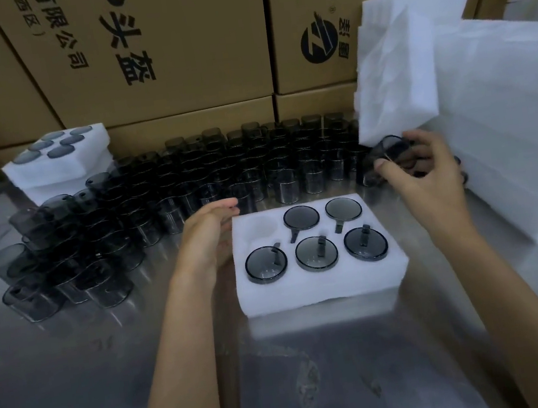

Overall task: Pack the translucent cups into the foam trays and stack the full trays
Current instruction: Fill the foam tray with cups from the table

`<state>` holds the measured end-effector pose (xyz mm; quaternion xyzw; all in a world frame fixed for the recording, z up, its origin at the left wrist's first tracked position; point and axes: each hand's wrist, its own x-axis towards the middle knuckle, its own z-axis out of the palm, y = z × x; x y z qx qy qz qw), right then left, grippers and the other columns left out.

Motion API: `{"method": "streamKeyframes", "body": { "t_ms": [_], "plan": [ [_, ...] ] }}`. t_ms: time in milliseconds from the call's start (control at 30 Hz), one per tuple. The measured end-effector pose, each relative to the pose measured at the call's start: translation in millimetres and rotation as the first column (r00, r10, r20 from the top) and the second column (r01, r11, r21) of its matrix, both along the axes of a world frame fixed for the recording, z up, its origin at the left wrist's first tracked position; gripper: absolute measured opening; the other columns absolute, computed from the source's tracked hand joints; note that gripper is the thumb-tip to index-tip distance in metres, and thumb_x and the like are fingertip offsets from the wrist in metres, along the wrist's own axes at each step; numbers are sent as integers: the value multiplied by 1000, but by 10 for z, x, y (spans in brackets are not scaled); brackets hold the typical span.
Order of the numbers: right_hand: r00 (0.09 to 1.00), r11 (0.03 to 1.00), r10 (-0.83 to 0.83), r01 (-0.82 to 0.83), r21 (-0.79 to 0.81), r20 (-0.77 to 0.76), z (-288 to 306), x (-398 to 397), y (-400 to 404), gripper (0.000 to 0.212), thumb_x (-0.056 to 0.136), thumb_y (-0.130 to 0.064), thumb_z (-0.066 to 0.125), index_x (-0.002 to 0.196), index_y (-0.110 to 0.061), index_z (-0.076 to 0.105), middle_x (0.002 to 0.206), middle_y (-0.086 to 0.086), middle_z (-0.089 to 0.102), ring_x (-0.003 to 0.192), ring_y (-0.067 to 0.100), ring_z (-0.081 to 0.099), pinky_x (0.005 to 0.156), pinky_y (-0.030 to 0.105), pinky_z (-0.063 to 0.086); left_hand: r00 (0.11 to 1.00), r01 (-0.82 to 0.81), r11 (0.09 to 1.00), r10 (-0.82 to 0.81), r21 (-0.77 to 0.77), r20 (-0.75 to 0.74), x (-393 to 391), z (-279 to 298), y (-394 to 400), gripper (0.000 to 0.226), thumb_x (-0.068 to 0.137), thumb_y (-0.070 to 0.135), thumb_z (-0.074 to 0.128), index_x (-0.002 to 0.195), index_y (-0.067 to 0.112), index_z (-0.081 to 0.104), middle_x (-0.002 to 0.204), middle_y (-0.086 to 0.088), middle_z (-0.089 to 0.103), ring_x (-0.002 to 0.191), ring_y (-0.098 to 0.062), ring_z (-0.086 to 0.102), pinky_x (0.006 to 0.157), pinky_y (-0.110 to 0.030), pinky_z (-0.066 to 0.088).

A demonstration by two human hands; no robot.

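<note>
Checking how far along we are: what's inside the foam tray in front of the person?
The foam tray holds five translucent cups, three near, two far. The far-left pocket is empty. The cup bodies are hidden in the foam.

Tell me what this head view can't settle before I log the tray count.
- Cup in the right hand: blurred, partly covered by fingers; its handle can't be made out.
- Loose cups at the back: dark, overlapping, too small to count.
- Finished trays far left: lower layers hidden; the number can't be told.
- Foam stack on the right: cut off by the frame edge.
- Left hand: whether it touches the front tray is unclear.
</note>
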<state>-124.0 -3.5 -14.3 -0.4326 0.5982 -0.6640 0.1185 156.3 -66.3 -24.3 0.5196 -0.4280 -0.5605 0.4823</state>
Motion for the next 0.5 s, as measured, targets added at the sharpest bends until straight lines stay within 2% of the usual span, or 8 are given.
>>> {"method": "streamKeyframes", "body": {
  "t_ms": [67, 167, 267, 333, 400, 500],
  "plan": [
    [981, 981, 189, -191, 45, 34, 173, 301, 4, 36, 76, -30, 83, 107, -31, 65, 101, 3, 65, 83, 8, 60, 74, 21, 52, 999, 39, 997, -37, -71, 31, 23, 15, -5, 21, 89, 25, 59, 96, 28, 78, 105, 8, 75, 97, -8, 71, 94, -36, 54],
    [906, 886, 422, -403, 230, -35, 325, 766, -72, 36, 72, -34, 87, 99, -26, 65, 91, 7, 65, 72, 8, 62, 69, 28, 55, 994, 105, 987, -99, -124, 52, 36, 47, 1, 22, 83, 37, 61, 97, 34, 78, 107, 14, 74, 108, -8, 66, 102, -41, 49],
    [859, 829, 486, -393, 398, -163, 311, 1115, -219, 48, 67, -50, 86, 95, -22, 59, 84, 6, 59, 70, 11, 57, 68, 40, 53, 994, 113, 988, -114, -104, 2, 42, 43, -1, 27, 81, 44, 65, 97, 28, 79, 107, 5, 75, 109, -16, 68, 104, -48, 48],
    [843, 816, 496, -372, 443, -207, 230, 1239, -306, 52, 65, -55, 85, 93, -21, 57, 80, -1, 55, 68, 11, 53, 62, 36, 46, 989, 139, 988, -142, -68, -33, 67, 25, -6, 35, 76, 50, 69, 98, 25, 79, 106, 0, 76, 105, -19, 70, 103, -50, 49],
    [833, 812, 506, -370, 452, -226, 153, 1298, -369, 54, 65, -58, 84, 91, -20, 56, 77, -5, 53, 65, 8, 49, 58, 26, 39, 982, 191, 981, -191, -41, 19, 105, 9, -19, 42, 71, 57, 70, 98, 28, 79, 104, 1, 76, 101, -17, 72, 102, -47, 49],
    [838, 827, 489, -356, 435, -242, 85, 1326, -423, 54, 66, -60, 82, 90, -20, 55, 77, -7, 51, 64, 7, 46, 56, 24, 36, 966, 239, 971, -236, -14, 104, 131, 2, -34, 41, 68, 61, 71, 98, 34, 78, 102, 3, 77, 101, -17, 72, 99, -44, 52]
  ]
}}
